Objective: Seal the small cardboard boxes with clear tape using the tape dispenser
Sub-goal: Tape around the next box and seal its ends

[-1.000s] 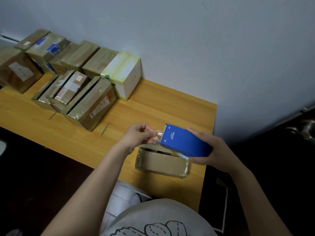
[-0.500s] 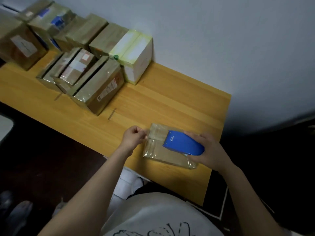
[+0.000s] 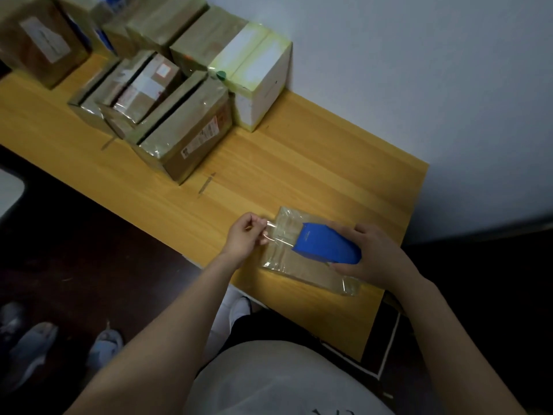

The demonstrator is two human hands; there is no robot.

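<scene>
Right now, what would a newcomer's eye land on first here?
The bright blue plastic tape dispenser, held in the right-hand grip over a flat tape-wrapped cardboard box at the near right of the yellow wooden table. The left-hand grip pinches the clear tape end beside it. Taped brown cardboard boxes crowd its far left.

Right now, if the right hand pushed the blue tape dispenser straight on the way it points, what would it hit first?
Probably the left hand, pinching the clear tape end just ahead of the tape dispenser that the right hand holds; heights are hard to judge.
</scene>
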